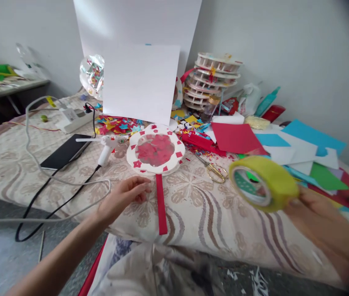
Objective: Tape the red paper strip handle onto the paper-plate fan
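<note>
My left hand (129, 192) and right hand (319, 213) are bare, left forearm (78, 242) too, and my lap clothes (156, 269) are pale greyish-beige with dark, kinda blurry blotches.

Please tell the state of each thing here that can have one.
Thick yellow tape roll: held up by right hand
Bare left hand: curled, seemingly empty
White flower-shaped disc with red decorations: lying flat
Long red strip: lying straight
White plastic glue gun: lying down
Gold-handled scissors: lying, blade opening unclear
White power strip: black plug inserted
</note>
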A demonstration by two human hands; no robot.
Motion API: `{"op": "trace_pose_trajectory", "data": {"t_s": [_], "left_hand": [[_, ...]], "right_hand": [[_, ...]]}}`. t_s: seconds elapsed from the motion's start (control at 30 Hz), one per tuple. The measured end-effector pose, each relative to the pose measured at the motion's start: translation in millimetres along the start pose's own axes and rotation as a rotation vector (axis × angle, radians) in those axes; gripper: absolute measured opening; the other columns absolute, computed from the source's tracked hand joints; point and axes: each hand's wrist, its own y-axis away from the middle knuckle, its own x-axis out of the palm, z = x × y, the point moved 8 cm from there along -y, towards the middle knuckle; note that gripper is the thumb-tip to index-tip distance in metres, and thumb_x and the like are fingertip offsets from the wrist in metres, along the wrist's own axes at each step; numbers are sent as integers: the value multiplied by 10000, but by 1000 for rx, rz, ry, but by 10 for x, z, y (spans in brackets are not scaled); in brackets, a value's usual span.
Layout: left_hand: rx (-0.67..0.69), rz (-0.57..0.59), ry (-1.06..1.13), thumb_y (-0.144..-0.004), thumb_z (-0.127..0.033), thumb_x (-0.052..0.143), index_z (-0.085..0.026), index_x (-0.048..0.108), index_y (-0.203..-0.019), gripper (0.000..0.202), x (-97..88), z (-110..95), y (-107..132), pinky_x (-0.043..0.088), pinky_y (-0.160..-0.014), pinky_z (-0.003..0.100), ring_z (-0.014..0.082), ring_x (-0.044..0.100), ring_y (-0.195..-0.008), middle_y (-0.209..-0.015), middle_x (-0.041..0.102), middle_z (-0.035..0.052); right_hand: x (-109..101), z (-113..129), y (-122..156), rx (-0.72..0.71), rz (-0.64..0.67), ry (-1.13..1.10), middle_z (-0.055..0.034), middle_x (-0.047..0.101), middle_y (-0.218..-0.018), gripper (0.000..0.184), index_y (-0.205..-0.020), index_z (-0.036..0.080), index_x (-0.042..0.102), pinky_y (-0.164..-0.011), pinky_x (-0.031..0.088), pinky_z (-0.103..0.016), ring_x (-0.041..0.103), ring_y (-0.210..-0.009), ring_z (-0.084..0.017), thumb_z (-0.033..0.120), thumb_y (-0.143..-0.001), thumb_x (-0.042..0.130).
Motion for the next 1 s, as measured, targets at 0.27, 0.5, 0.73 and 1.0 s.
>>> {"op": "trace_pose_trajectory", "data": {"t_s": [0.27, 0.5, 0.73, 1.0], "left_hand": [[249, 49, -220, -865, -432, 574, -162, 616, -982, 297, 424, -339, 337, 423, -601, 245, 116, 527, -685, -793, 613, 24], [361, -22, -178, -873, -397, 581, -174, 560, -1075, 302, 581, -527, 257, 447, -671, 280, 135, 537, -755, -935, 611, 50], [370, -19, -96, -886, -407, 564, -178, 535, -1049, 282, 658, -541, 231, 441, -679, 266, 130, 524, -781, -935, 574, 33], [466, -70, -431, -842, -327, 609, -182, 607, -897, 156, 730, -611, 26, 438, -641, 273, 145, 570, -731, -861, 650, 29]], "right_hand": [[1215, 290, -46, -7, 459, -381, -66, 705, -1004, 494, -1074, 251, 679, -795, 521, -343, 652, -899, -240, 613, -739, 708], [1383, 317, 49, -91, 522, -234, -54, 677, -889, 520, -1156, 211, 641, -690, 497, -274, 615, -788, -202, 601, -813, 636], [1293, 539, 186, -434, 406, 185, -41, 649, -1080, 389, -1183, 264, 620, -952, 448, -305, 579, -1094, -249, 507, -880, 598], [1405, 612, 247, -415, 532, 250, -55, 622, -919, 374, -907, 218, 607, -799, 502, -316, 603, -992, -258, 577, -906, 499]]}}
